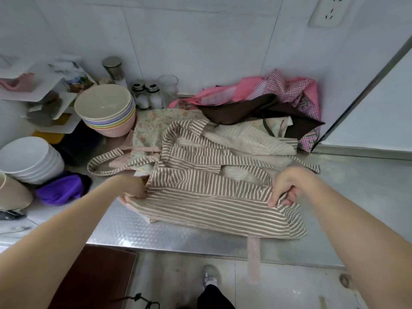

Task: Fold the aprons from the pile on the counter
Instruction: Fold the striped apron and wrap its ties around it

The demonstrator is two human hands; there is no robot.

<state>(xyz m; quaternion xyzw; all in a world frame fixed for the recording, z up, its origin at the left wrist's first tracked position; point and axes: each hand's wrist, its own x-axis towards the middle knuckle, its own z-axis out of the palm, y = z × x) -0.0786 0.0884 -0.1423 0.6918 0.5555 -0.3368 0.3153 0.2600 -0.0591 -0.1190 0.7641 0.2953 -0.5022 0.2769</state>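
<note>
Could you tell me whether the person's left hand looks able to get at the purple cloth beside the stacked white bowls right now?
Probably not at once: the left hand grips the brown-and-white striped apron. The purple cloth lies uncovered nearby, so letting go should free the way.

Bare counter [169, 230] lies open along the front edge. Stacked bowls [107, 110] and white bowls [29, 159] crowd the left; shakers [147, 94] and piled aprons [267, 103] block the back wall.

We see two bare forearms with no sleeves, no watch. Below, a dark trouser leg [214, 297] ends at a pale grey sneaker [209, 276].
</note>
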